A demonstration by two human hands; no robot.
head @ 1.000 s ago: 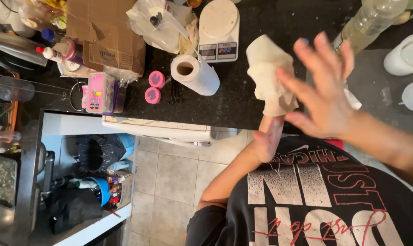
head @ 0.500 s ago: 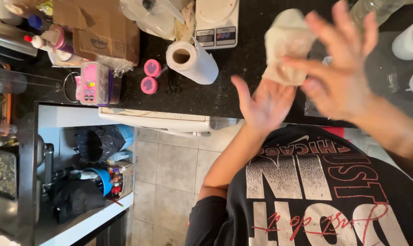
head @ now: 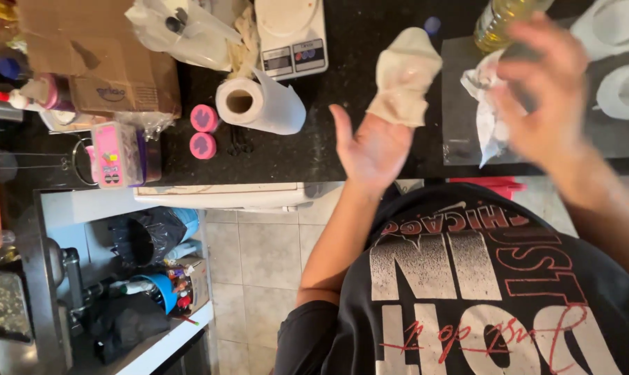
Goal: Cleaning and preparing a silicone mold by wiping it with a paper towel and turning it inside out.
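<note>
Above the black counter (head: 328, 149), the left hand (head: 373, 149) lies palm-up, fingers spread, bearing a soft, cream, lumpy dough (head: 403, 75) on its fingertips. The blurred right hand (head: 547, 104) hovers open, empty, beside crumpled white paper (head: 488, 111).

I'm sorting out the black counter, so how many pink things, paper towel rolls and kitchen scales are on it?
Round pink lids: 2
Pink rectangular box: 1
White paper towel roll: 1
White kitchen scale: 1
Total: 5
</note>
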